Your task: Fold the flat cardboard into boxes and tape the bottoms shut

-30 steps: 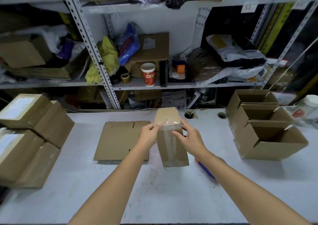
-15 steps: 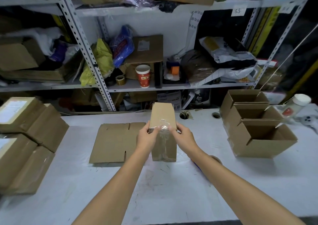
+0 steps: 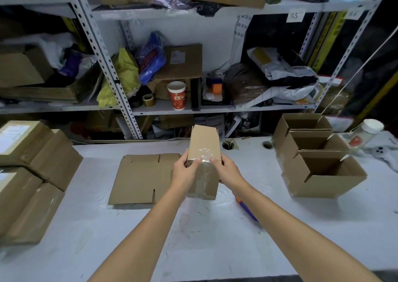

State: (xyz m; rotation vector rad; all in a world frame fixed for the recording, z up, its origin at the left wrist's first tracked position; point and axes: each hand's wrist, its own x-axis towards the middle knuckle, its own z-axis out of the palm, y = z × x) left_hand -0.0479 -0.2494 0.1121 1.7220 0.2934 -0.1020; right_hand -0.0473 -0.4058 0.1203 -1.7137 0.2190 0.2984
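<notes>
Over the tabletop (image 3: 193,238), my left hand (image 3: 185,172) and right hand (image 3: 229,171) grip a small cardboard box (image 3: 204,141), both hands' fingers (image 3: 213,160) pinching clear tape (image 3: 203,155) on its edge, flat cardboard (image 3: 140,178) just beside

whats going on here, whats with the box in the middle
A person grips a small cardboard box with the left hand and right hand, thumbs on the clear tape across its folded end. More flat cardboard lies on the table to its left; three open boxes stand to the right.
</notes>
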